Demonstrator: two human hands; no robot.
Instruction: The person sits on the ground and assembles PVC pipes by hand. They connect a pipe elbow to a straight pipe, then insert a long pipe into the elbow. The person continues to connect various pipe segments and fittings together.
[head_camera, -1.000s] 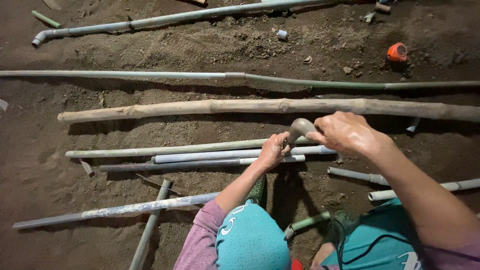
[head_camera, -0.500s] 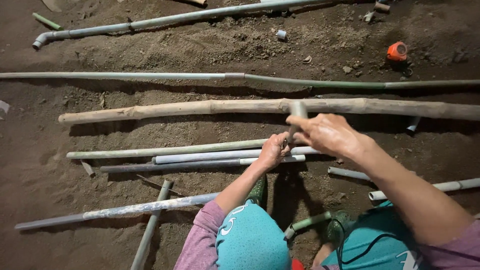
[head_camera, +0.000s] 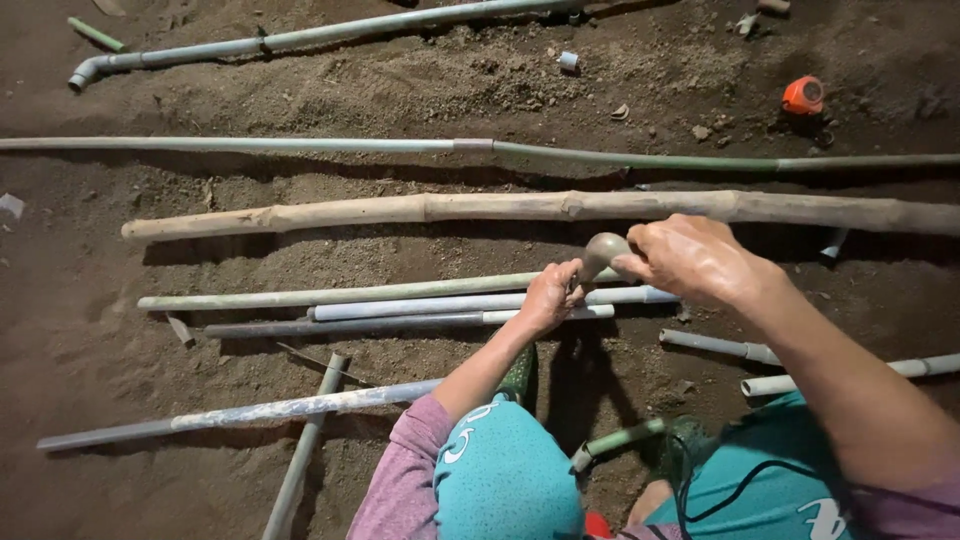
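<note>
The right hand (head_camera: 695, 260) is closed around one end of a small grey-green plastic elbow fitting (head_camera: 603, 250), gripping it from the 3 o'clock side; the fitting sits just above the centre of the view. The left hand (head_camera: 548, 295) is clenched at the fitting's 7 o'clock side, around what appears to be the end of a thin grey pipe (head_camera: 405, 322), though the fingers cover the joint and the contact cannot be confirmed. The opposed grips suit steadying one part against the other.

On the brown dirt ground (head_camera: 80, 340) lie several loose lengths, roughly parallel. A long pale bamboo pole (head_camera: 420, 208) runs at 12 o'clock of the hands. A white plastic pipe (head_camera: 440, 303) lies between the thin grey pipe and a pale green pipe (head_camera: 350, 293).

An orange round cap (head_camera: 803, 95) rests at 1 o'clock, well apart. The pole and several pipes are cut off by the frame edges. Teal clothing (head_camera: 510, 480) hides the ground at 6 o'clock.
</note>
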